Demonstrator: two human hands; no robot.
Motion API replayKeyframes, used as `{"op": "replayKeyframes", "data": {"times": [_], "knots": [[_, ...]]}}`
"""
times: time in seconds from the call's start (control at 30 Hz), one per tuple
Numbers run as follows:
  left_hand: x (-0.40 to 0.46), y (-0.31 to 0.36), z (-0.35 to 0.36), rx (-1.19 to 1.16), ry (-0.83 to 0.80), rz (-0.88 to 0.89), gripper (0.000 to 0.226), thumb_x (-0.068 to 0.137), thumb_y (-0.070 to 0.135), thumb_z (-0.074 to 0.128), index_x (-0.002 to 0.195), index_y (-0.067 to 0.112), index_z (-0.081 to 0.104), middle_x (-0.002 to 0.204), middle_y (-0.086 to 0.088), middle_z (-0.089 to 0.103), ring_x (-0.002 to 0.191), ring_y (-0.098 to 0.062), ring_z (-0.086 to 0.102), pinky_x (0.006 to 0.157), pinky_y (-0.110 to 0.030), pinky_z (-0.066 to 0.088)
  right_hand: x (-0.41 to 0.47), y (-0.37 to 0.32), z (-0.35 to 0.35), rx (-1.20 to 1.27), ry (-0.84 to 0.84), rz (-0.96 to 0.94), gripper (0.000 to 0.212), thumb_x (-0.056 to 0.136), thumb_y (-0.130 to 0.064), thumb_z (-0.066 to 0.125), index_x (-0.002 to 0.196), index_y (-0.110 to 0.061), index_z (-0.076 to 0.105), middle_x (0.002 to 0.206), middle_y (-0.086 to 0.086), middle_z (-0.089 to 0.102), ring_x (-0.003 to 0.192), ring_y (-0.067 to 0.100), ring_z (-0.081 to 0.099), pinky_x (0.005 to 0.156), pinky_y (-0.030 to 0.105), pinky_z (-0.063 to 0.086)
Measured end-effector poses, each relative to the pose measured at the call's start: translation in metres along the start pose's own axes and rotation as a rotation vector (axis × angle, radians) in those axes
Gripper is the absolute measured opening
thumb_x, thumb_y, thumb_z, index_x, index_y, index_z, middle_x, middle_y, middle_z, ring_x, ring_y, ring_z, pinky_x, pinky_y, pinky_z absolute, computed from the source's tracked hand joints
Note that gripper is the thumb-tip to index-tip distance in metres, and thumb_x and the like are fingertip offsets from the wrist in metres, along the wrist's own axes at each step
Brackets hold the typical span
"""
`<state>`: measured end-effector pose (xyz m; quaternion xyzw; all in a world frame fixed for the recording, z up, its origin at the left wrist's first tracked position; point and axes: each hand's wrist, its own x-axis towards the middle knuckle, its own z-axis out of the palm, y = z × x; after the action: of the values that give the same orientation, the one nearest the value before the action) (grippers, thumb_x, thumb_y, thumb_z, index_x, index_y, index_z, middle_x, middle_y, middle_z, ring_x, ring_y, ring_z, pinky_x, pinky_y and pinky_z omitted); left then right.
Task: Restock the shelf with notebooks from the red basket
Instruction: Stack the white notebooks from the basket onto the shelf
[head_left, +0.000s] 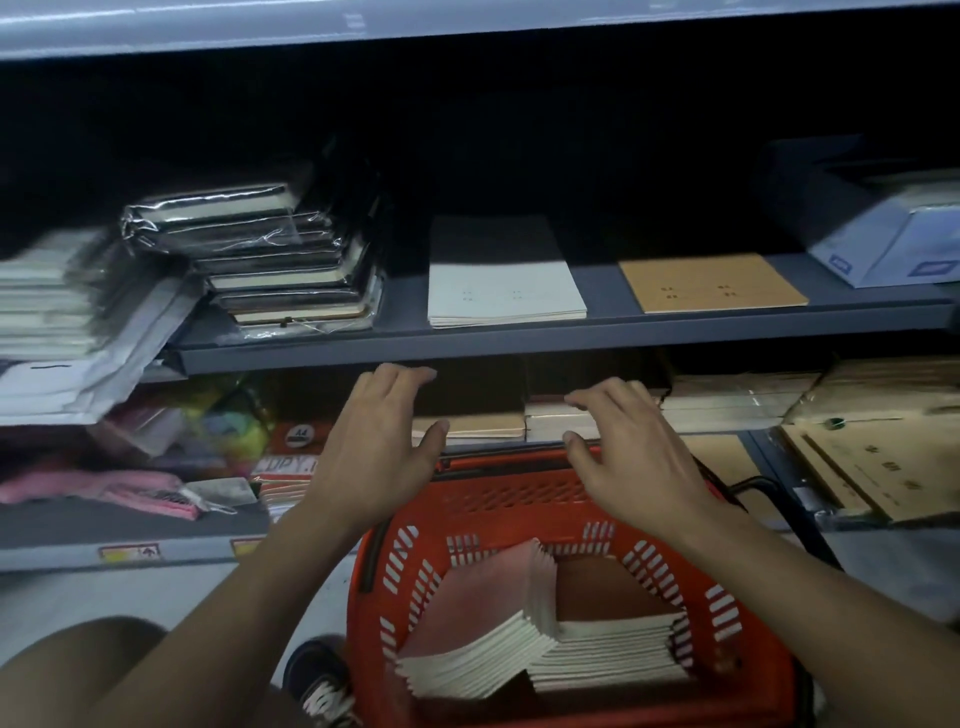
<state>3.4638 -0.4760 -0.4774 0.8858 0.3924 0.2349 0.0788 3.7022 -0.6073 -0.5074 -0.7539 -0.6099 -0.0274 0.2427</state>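
A red basket (498, 499) stands on the floor in front of the shelves. Inside it lie a tilted stack of pink-covered notebooks (483, 613) and a flatter stack with a brown cover (608, 597). My left hand (379, 441) and my right hand (634, 447) hover open above the basket's far rim, both empty, fingers pointing toward the lower shelf. On the grey middle shelf (519, 345) lie a thin pile of white notebooks (504, 280) and a brown one (711, 283).
Black wrapped notebooks (285, 260) are stacked at the shelf's left, beside white packs (47, 296). Blue-white envelopes (904, 244) sit at the right. The lower shelf holds kraft notebooks (737, 400), pink items (98, 488) and brown folders (878, 467). My shoe (322, 686) is by the basket.
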Motion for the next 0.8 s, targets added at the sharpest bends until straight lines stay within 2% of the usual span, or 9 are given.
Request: {"op": "replayKeyframes", "data": {"times": [0.2, 0.47, 0.63, 0.73, 0.8], "knots": [[-0.020, -0.004, 0.001, -0.002, -0.068, -0.020, 0.055, 0.093, 0.036, 0.067, 0.142, 0.018, 0.052, 0.133, 0.000, 0.054, 0.124, -0.018, 0.048, 0.102, -0.033, 0.043, -0.016, -0.006, 0.001, 0.013, -0.071, 0.014, 0.038, 0.097, -0.034, 0.061, 0.132, -0.020, 0.062, 0.119, -0.006, 0.055, 0.120, 0.014, 0.046, 0.094, 0.035, 0.049], [-0.024, -0.006, 0.013, -0.029, -0.157, -0.054, 0.052, 0.094, 0.036, 0.064, 0.142, 0.021, 0.051, 0.132, 0.001, 0.054, 0.123, -0.015, 0.048, 0.096, -0.025, 0.039, -0.018, -0.010, 0.007, -0.007, -0.139, 0.036, 0.039, 0.097, -0.034, 0.061, 0.134, -0.019, 0.062, 0.123, -0.002, 0.058, 0.125, 0.016, 0.045, 0.099, 0.033, 0.045], [-0.023, -0.011, 0.039, -0.045, -0.269, -0.075, 0.050, 0.094, 0.037, 0.063, 0.140, 0.020, 0.052, 0.131, -0.001, 0.055, 0.122, -0.019, 0.052, 0.100, -0.037, 0.050, -0.016, -0.009, 0.023, 0.039, -0.245, 0.102, 0.039, 0.097, -0.035, 0.060, 0.133, -0.020, 0.063, 0.125, -0.002, 0.060, 0.124, 0.017, 0.049, 0.101, 0.033, 0.045], [-0.025, -0.013, 0.059, -0.042, -0.383, -0.118, 0.044, 0.091, 0.038, 0.063, 0.132, 0.021, 0.058, 0.126, -0.003, 0.060, 0.118, -0.023, 0.057, 0.098, -0.044, 0.052, -0.017, -0.008, 0.040, 0.072, -0.361, 0.168, 0.037, 0.096, -0.037, 0.062, 0.129, -0.021, 0.065, 0.122, -0.002, 0.065, 0.120, 0.018, 0.055, 0.099, 0.034, 0.049], [-0.029, -0.017, 0.076, -0.048, -0.496, -0.123, 0.027, 0.091, 0.035, 0.059, 0.114, 0.024, 0.066, 0.114, 0.001, 0.065, 0.105, -0.019, 0.064, 0.089, -0.038, 0.056, -0.019, -0.009, 0.053, 0.100, -0.458, 0.235, 0.036, 0.096, -0.039, 0.062, 0.127, -0.022, 0.067, 0.121, -0.003, 0.068, 0.117, 0.018, 0.061, 0.098, 0.034, 0.052]]}}
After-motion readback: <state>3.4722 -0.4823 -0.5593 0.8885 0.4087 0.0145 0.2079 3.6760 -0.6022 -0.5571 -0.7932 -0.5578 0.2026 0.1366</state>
